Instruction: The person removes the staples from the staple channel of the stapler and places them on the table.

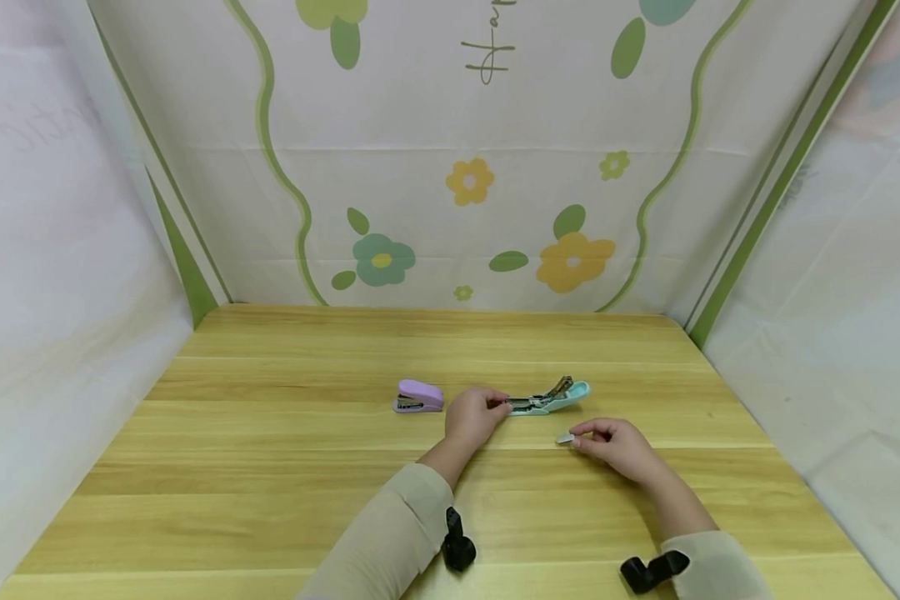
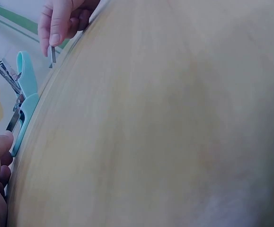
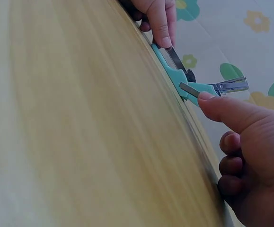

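A mint-green stapler (image 1: 546, 405) lies opened out on the table, its top (image 2: 27, 71) folded back to the right and its metal magazine (image 3: 234, 85) tilted up. My left hand (image 1: 474, 417) pinches the stapler's left end between thumb and fingers. To the front right of the stapler, my right hand (image 1: 613, 448) pinches a short strip of staples (image 1: 566, 438) between thumb and fingertips. In the right wrist view the staple strip (image 3: 189, 90) sticks out past the thumb, apart from the table. The left hand's fingertips partly hide the end of the stapler.
A closed purple stapler (image 1: 420, 396) stands on the wooden table (image 1: 270, 483), just left of my left hand. Behind the table hangs a white cloth (image 1: 390, 167) printed with flowers, and pale cloth walls (image 1: 60, 250) close in both sides.
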Motion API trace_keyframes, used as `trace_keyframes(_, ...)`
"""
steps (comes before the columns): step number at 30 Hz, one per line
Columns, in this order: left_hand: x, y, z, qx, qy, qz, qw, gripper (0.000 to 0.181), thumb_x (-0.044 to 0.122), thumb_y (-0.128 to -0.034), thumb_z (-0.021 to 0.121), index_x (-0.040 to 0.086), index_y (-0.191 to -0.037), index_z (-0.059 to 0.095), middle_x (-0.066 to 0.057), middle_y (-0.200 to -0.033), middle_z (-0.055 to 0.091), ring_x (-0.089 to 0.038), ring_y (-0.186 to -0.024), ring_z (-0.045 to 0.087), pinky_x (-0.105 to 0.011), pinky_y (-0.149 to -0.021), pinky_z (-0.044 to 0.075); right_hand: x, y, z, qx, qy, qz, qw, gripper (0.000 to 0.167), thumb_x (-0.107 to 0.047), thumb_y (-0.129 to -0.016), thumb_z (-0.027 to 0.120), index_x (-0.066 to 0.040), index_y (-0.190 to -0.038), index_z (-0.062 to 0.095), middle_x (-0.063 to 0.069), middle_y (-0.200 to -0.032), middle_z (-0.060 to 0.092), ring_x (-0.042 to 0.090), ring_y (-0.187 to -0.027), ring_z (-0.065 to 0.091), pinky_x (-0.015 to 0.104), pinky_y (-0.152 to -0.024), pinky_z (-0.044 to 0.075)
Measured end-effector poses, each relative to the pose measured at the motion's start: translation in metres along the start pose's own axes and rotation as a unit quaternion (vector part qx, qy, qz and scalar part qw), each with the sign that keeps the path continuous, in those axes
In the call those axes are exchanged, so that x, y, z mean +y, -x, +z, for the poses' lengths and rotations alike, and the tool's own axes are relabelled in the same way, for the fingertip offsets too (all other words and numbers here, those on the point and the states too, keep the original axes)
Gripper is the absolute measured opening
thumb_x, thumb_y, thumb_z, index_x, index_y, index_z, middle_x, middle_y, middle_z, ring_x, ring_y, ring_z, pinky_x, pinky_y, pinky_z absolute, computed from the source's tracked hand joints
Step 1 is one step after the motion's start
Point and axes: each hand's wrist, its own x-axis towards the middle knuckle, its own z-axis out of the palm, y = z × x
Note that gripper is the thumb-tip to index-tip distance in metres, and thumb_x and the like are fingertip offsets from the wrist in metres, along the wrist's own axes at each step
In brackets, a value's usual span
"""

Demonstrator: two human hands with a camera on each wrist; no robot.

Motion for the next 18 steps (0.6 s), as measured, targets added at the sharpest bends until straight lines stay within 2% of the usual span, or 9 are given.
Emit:
trace_keyframes(4,0.0005,0.0007,-0.0006,0.0,0.001,0.0,1.0,0.018,0.033,-0.0896,0.072,0.026,-0.104,0.078,0.007,-0.105,0.075,-0.016,-0.101,0.069,-0.034,-0.086,0.055,-0.0005,-0.0004,0.0,-0.001,0.018,0.005,0.9998,0.028,-0.027,-0.087,0.075,-0.007,-0.106,0.074,-0.002,-0.067,0.045,0.008,-0.06,0.041,0.023,-0.055,0.038)
trace_keyframes(11,0.0003,0.0007,0.0002,0.003,-0.002,0.005,1.0,0.017,0.033,-0.0893,0.072,0.025,-0.104,0.078,0.007,-0.104,0.075,-0.015,-0.1,0.069,-0.034,-0.085,0.055,-0.0012,-0.001,0.0008,-0.003,0.084,0.002,0.9964,0.023,-0.028,-0.088,0.073,-0.012,-0.104,0.075,-0.002,-0.073,0.053,0.009,-0.067,0.045,0.024,-0.061,0.037)
trace_keyframes(18,0.0004,0.0009,0.0,0.003,-0.005,0.005,1.0,0.017,0.033,-0.0894,0.072,0.025,-0.104,0.078,0.007,-0.105,0.075,-0.015,-0.1,0.069,-0.033,-0.085,0.055,-0.0014,-0.0018,0.0012,-0.01,0.09,0.007,0.9959,0.022,-0.027,-0.088,0.073,-0.012,-0.104,0.075,-0.002,-0.072,0.052,0.01,-0.066,0.045,0.024,-0.06,0.037)
